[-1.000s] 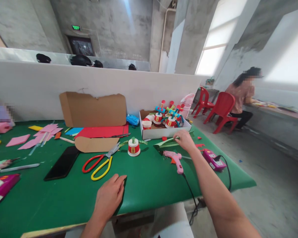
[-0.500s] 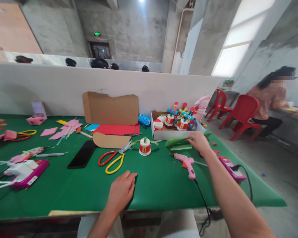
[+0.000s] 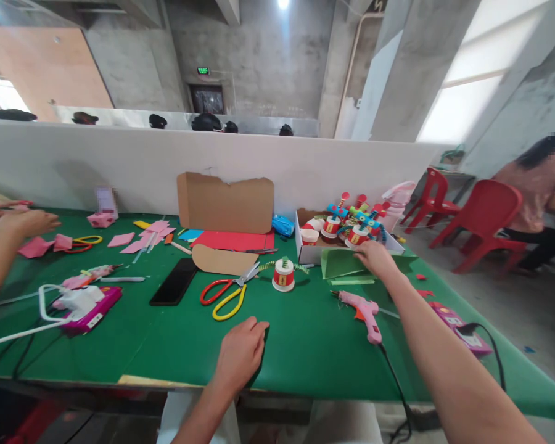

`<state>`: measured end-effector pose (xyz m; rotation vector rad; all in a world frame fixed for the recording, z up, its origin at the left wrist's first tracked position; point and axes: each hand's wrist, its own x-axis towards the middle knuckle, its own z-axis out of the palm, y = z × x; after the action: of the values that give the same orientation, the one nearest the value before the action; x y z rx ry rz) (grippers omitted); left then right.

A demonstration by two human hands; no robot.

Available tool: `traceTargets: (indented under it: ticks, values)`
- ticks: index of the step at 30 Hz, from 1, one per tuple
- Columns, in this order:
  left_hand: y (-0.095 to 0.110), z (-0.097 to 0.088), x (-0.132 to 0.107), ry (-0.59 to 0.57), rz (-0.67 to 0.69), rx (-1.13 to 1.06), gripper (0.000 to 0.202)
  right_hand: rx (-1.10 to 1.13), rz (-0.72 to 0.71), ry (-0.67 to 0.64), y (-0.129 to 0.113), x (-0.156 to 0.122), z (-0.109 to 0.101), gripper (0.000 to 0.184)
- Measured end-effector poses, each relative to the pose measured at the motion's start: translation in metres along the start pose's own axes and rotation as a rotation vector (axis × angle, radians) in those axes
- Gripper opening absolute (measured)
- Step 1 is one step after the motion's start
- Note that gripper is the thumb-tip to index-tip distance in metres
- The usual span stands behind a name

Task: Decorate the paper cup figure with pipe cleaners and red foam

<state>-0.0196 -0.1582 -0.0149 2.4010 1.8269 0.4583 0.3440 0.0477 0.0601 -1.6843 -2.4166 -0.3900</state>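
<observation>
Box first: open white cardboard box (image 3: 310, 254), brown inside, sits just beyond the right hand (image 3: 363, 251). It is filled with several cup figures (image 3: 331, 227): red-banded bases, blue and green tubes on top, red discs, coiled paper strips. A white cup (image 3: 309, 237) is stood at its front left corner. Exact count can't be made, parts overlap.

Green paper sheet (image 3: 338, 264) is gripped at its edge by the right hand, thumb and fingers pinched. Sheet is thin, creased, held tilted in front of the box wall. A pale green strip (image 3: 351, 281) is seen low at its near edge.

Left hand (image 3: 243, 350) is rested, loosely curled, on the surface (image 3: 309, 351) close to its front edge. Palm is hidden, so how far it is closed, or whether anything is held, can't be told. Surface is smooth green sheeting, slightly glossy.

Cup figure with coiled green arms (image 3: 283, 279) is stood upright beyond the left hand, left of the right hand. Metal scissors (image 3: 241, 282), red and yellow looped handles, are laid beyond the left hand, blades slightly apart. Pink plastic glue gun (image 3: 361, 307) is laid on the near side of the right hand, clear stick protruding from its rear.
</observation>
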Motion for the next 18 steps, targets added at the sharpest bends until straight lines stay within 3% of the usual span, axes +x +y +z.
traceTargets:
  ticks: [3, 9, 12, 15, 18]
  values:
    - [0.0, -0.001, 0.0, -0.006, -0.002, -0.002, 0.036, -0.018, 0.048, 0.048, -0.003, 0.0, 0.0, 0.024]
    - [0.0, -0.001, 0.0, -0.016, -0.004, 0.002, 0.036, 0.01, 0.106, 0.068, -0.006, -0.001, 0.001, 0.021]
    - [-0.001, 0.0, 0.0, -0.006, 0.002, 0.004, 0.036, 0.081, 0.158, 0.217, -0.019, -0.002, -0.009, 0.027]
    - [-0.001, 0.001, 0.0, 0.007, -0.002, -0.002, 0.036, 0.247, 0.219, 0.479, -0.058, -0.008, -0.029, 0.024]
    - [0.001, 0.003, 0.0, 0.004, -0.009, -0.006, 0.035, 0.514, 0.212, 0.757, -0.124, -0.017, -0.042, 0.027]
